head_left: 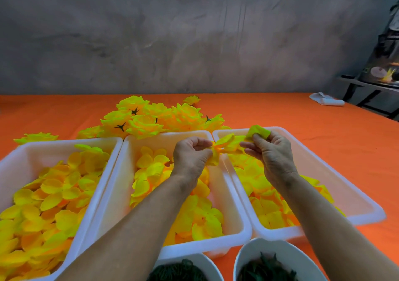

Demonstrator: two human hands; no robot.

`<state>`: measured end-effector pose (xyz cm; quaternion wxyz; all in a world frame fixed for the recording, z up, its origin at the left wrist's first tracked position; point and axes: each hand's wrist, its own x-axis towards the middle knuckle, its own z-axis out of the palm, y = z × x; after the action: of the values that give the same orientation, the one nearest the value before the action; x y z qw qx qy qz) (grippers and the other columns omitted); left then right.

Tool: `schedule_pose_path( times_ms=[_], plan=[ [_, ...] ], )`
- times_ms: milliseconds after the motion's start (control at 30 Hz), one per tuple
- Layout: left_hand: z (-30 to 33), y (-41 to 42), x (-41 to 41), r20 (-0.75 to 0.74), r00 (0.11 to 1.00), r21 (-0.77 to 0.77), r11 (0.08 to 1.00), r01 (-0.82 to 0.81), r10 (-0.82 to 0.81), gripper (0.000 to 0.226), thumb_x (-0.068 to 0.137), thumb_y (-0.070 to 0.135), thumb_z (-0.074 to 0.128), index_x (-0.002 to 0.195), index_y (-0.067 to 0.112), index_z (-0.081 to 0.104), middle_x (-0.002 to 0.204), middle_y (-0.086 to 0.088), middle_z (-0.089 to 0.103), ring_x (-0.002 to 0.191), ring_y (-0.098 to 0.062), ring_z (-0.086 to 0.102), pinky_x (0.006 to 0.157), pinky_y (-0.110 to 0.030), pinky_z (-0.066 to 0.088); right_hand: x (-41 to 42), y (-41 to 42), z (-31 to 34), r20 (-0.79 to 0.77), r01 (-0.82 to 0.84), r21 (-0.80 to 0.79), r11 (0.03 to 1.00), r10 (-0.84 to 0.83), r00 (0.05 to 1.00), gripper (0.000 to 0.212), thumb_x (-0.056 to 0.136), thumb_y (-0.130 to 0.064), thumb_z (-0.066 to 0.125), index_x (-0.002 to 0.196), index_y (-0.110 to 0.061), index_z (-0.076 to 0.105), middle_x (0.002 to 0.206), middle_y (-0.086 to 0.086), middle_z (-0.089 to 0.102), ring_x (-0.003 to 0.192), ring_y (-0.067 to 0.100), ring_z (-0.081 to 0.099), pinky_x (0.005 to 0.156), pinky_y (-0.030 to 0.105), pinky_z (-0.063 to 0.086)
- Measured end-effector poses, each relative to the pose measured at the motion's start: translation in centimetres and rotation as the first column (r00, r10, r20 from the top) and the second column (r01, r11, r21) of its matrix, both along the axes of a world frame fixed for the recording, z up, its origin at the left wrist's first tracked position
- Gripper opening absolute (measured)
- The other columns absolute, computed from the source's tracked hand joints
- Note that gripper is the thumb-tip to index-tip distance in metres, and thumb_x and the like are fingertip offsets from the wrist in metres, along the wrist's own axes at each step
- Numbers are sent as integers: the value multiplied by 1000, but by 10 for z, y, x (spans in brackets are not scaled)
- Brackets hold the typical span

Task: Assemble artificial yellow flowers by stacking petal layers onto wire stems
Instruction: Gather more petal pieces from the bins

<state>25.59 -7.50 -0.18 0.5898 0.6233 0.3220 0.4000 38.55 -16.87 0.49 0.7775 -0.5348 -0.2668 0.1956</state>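
From the head camera, the left hand (191,151) pinches a part-built flower (220,147) above the white trays (224,168), while the right hand (271,151) pinches a loose petal layer (258,132) just beside it. The fabric looks light, soft and easily creased, so holding near the centre seems safest.

I work in what looks like a small craft workshop, plain and makeshift. My worktop (280,112) is covered in orange cloth and faces a bare grey plaster wall (172,32). Three white plastic bins (121,151) of yellow fabric petals (54,190) stand in a row before a heap of finished yellow flowers (151,118).
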Motion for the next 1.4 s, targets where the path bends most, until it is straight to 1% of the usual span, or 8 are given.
schedule_pose_path(
  times_ms=[267,400,600,733,867,1100,1267,1400],
  plan=[
    [-2,1,1,-46,997,107,993,-48,53,27,73,-9,62,73,18,65,82,-11,69,74,-20,62,69,-30,53,2,-1,-3,263,89,-43,995,-75,962,22,80,9,64,81,-11,58,73,8,62,61,9,64,64,21,54],
    [-1,0,-1,-57,997,147,988,-37,46,21,75,-6,64,81,13,68,87,-12,70,81,-22,65,78,-41,57,-1,2,-7,594,189,-168,967,-54,803,31,68,7,77,87,-16,66,79,-2,66,68,-4,59,73,20,50],
    [0,-1,0,-99,995,183,983,-6,24,19,73,5,77,86,14,68,82,-8,66,82,-27,66,79,-42,57,-1,3,-10,706,234,-156,960,-57,706,19,74,5,73,88,-7,73,84,5,63,75,8,57,73,18,44],
    [-1,-1,-1,-124,992,206,979,11,15,15,76,9,76,91,7,73,82,-10,70,84,-29,67,80,-42,56,0,3,-5,596,171,-139,975,-56,801,15,79,3,69,86,-10,70,78,3,65,72,2,56,74,23,46],
    [-2,0,-1,-147,988,238,971,-10,46,3,79,9,71,79,7,74,74,-9,69,67,-16,59,70,-34,53,4,2,-3,272,140,-45,989,-123,955,8,83,-1,66,90,0,68,54,-13,58,50,-1,48,54,12,41],
    [-1,3,2,-35,995,-6,996,-90,90,21,80,9,71,63,20,64,62,0,62,55,-12,51,46,-16,36,2,-1,-1,162,120,-66,991,-108,981,11,88,-3,61,79,-7,65,57,1,58,46,2,53,48,14,41],
    [-1,3,3,20,989,-13,989,-146,147,18,81,9,71,68,20,67,79,-11,70,74,-24,62,72,-38,56,2,-2,-1,62,100,-17,995,-99,993,14,86,-1,61,76,-9,66,55,-6,65,51,6,59,51,17,50],
    [-1,0,4,41,984,49,983,-175,173,11,81,9,71,75,17,70,85,-13,72,76,-23,63,79,-49,55,3,-2,-3,54,97,-16,995,-96,994,14,87,0,60,77,-8,65,54,-6,65,50,4,61,50,16,51]
  ],
)
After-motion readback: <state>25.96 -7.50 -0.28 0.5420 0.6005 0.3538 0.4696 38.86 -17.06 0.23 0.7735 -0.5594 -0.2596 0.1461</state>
